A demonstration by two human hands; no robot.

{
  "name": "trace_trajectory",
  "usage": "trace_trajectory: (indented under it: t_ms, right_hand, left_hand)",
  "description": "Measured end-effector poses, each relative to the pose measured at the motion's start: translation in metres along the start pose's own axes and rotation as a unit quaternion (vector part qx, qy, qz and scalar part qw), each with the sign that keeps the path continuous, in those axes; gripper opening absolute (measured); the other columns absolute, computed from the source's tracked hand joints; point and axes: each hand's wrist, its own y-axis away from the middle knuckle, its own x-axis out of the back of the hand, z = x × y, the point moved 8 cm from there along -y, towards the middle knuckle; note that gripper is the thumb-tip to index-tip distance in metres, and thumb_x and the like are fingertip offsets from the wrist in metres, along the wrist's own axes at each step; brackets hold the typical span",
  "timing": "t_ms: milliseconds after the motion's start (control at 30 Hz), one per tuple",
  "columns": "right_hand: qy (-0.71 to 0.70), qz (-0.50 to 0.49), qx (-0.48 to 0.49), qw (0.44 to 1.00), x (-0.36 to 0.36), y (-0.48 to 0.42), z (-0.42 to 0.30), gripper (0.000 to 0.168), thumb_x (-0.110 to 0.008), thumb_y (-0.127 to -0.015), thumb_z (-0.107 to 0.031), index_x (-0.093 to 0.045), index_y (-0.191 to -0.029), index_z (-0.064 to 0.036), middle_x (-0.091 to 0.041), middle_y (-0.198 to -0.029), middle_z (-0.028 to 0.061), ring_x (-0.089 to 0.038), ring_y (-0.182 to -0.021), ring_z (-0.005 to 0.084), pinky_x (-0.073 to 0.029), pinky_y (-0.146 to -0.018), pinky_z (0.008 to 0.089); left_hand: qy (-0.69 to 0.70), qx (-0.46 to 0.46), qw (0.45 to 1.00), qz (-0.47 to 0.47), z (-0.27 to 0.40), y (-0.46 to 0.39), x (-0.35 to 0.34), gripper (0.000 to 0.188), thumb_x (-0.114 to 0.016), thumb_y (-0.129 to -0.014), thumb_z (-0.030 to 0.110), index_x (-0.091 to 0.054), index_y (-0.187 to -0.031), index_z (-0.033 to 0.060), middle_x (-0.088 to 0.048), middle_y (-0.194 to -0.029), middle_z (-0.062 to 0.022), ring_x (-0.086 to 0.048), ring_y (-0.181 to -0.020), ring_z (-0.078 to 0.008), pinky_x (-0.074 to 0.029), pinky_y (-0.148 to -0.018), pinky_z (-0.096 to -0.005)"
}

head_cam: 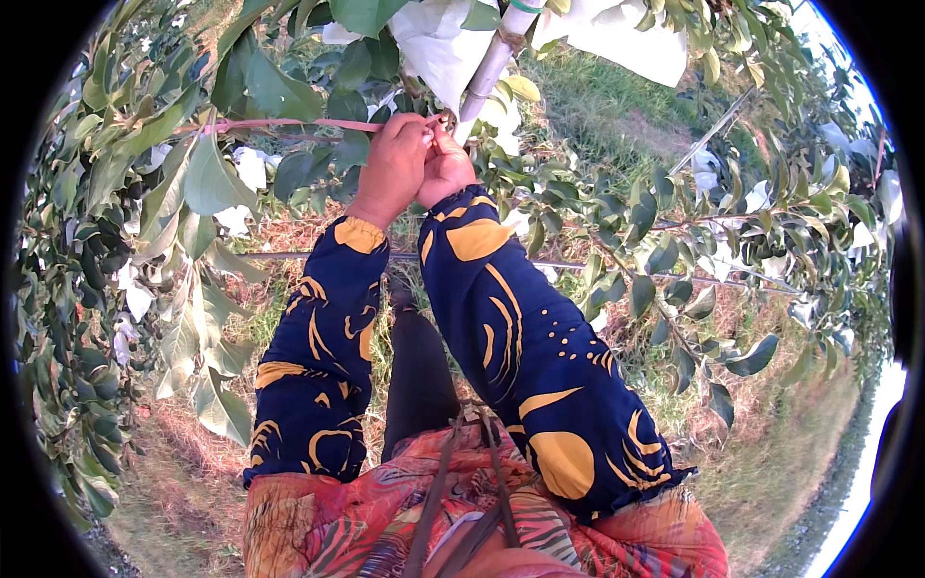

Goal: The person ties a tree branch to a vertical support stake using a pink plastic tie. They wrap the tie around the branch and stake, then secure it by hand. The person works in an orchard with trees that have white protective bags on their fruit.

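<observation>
A pink strip (pixel 289 123) runs nearly level from the leafy branches at left into my hands. My left hand (pixel 390 170) is closed around its right-hand stretch, knuckles up. Just beside it, the fingertips of my right hand (pixel 446 170) are pinched together at the strip's end, partly covered by the left fingers. Both hands meet against a slanting pale pole (pixel 491 72), which has a green tie (pixel 526 7) near the top. Directly above the fingers hangs a white bag (pixel 441 43) among the leaves.
Leafy branches (pixel 274 79) crowd the left side, and more foliage (pixel 643 217) spreads at right. A thin horizontal wire (pixel 578 265) crosses behind my forearms. Another white bag (pixel 636 43) hangs right of the pole. Dry and green grass (pixel 751 448) covers the ground below.
</observation>
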Motion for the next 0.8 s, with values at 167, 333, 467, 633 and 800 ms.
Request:
trace_trajectory:
  t_ms: [167,333,467,633,800]
  right_hand:
    - [-0.045,-0.071,-0.001,0.996,-0.016,0.002,0.002,0.014,-0.055,-0.089,-0.023,-0.058,-0.097,-0.012,-0.061,-0.098,0.0045,-0.057,-0.095,0.0197,-0.044,-0.087,0.0380]
    - [-0.016,0.038,0.010,0.999,0.000,-0.006,-0.001,0.013,-0.054,-0.089,-0.019,-0.058,-0.098,-0.011,-0.063,-0.097,0.0037,-0.058,-0.093,0.0192,-0.044,-0.087,0.0371]
    - [-0.018,0.089,0.016,0.996,-0.007,0.002,0.011,0.014,-0.054,-0.088,-0.018,-0.059,-0.097,-0.010,-0.063,-0.097,0.0043,-0.058,-0.093,0.0193,-0.044,-0.087,0.0376]
    - [0.002,0.079,0.038,0.996,0.005,0.000,-0.009,0.012,-0.055,-0.088,-0.018,-0.059,-0.096,-0.010,-0.064,-0.095,0.0044,-0.059,-0.092,0.0187,-0.045,-0.087,0.0384]
    - [0.015,0.068,0.031,0.997,-0.010,0.011,0.001,0.012,-0.055,-0.087,-0.018,-0.059,-0.094,-0.010,-0.064,-0.090,0.0039,-0.060,-0.088,0.0186,-0.045,-0.086,0.0393]
  left_hand:
    - [-0.018,0.024,0.999,-0.013,0.002,-0.005,0.002,0.009,-0.052,-0.082,0.008,-0.055,-0.084,-0.0005,-0.057,-0.090,-0.0146,-0.056,-0.080,-0.0337,-0.045,-0.071,-0.0406]
    - [-0.008,0.071,0.997,0.025,-0.009,-0.007,-0.002,0.010,-0.053,-0.082,0.008,-0.055,-0.083,-0.0016,-0.057,-0.090,-0.0160,-0.056,-0.080,-0.0347,-0.045,-0.070,-0.0419]
    - [-0.055,0.108,0.991,0.061,-0.027,-0.010,0.007,0.010,-0.059,-0.076,0.006,-0.059,-0.082,-0.0006,-0.058,-0.087,-0.0153,-0.057,-0.077,-0.0319,-0.046,-0.068,-0.0385]
    - [-0.044,0.139,0.988,0.045,-0.023,-0.019,-0.012,0.010,-0.058,-0.076,0.008,-0.060,-0.081,-0.0003,-0.057,-0.087,-0.0167,-0.057,-0.077,-0.0336,-0.046,-0.068,-0.0399]
    - [-0.040,0.113,0.992,0.034,-0.033,-0.013,-0.007,0.012,-0.058,-0.078,0.012,-0.063,-0.081,0.0018,-0.057,-0.085,-0.0160,-0.057,-0.076,-0.0327,-0.047,-0.068,-0.0400]
